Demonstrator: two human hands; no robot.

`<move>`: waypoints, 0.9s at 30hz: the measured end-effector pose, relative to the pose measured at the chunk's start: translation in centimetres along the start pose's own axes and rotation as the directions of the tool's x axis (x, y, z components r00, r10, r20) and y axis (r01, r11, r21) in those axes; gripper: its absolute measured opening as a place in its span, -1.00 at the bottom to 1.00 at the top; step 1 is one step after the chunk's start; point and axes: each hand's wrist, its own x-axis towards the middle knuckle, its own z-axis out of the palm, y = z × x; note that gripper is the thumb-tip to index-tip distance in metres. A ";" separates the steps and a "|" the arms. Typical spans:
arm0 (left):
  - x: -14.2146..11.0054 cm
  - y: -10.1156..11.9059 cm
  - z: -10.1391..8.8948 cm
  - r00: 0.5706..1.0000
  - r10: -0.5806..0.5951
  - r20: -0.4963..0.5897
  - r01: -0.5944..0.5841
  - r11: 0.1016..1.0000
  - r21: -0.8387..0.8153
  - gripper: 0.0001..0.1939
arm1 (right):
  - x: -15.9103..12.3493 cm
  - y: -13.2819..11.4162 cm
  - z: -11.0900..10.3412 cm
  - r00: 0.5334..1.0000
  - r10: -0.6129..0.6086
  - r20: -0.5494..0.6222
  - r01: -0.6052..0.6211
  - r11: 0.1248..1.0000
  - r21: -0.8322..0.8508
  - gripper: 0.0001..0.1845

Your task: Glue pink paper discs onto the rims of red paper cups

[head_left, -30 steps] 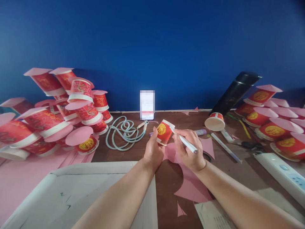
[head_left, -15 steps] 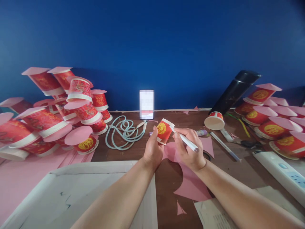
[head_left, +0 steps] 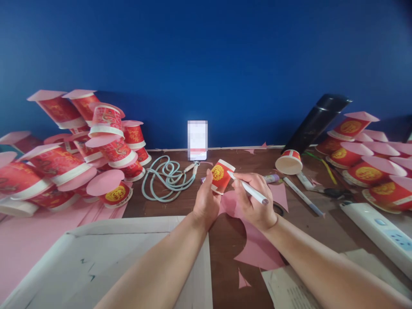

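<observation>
My left hand (head_left: 206,199) is closed round a red paper cup (head_left: 222,177) with a gold round emblem, held tilted over the middle of the table. Between the fingers of my right hand (head_left: 257,199) is a white marker pen (head_left: 252,190), its tip at the right side of the cup; whether it touches the surface I cannot tell. Beneath both hands lies cut pink paper (head_left: 257,244) with curved edges. Part of a purple glue stick (head_left: 271,178) shows just behind my right hand.
Red cups with pink paper tops are piled at left (head_left: 64,165) and right (head_left: 367,171). A phone (head_left: 197,139) and coiled cable (head_left: 161,180) sit at the back. A black flask (head_left: 315,124), a loose cup (head_left: 289,163), another pen (head_left: 304,196) and a power strip (head_left: 380,231) are rightward.
The marker tip has shifted slightly down and left, from near the cup's rim onto its side. Both hands keep their hold, and the cup has barely moved.
</observation>
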 end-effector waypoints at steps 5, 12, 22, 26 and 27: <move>0.2 0.0 -0.1 1.000 0.008 -0.010 -0.008 1.000 -0.003 -0.55 | 0.0 0.0 0.0 1.000 -0.008 0.004 0.008 1.000 0.008 -0.81; -0.1 -0.1 0.0 0.999 0.034 0.003 -0.034 0.999 0.013 -0.61 | 0.0 -0.1 0.0 1.000 -0.026 -0.001 0.026 1.000 0.009 -0.82; 0.0 0.0 0.1 0.999 0.024 0.027 -0.024 0.999 0.021 -0.63 | 0.1 -0.4 0.1 0.999 -0.043 0.005 0.043 0.999 0.010 -0.83; -0.1 0.0 0.2 1.000 0.024 -0.006 -0.023 1.000 0.017 -0.65 | 0.0 -0.4 0.1 0.999 -0.044 0.012 0.044 0.999 0.008 -0.84; -0.2 0.0 0.3 0.999 0.032 -0.011 -0.032 0.999 0.022 -0.65 | 0.0 -0.4 0.1 0.999 -0.044 0.014 0.044 0.999 0.008 -0.84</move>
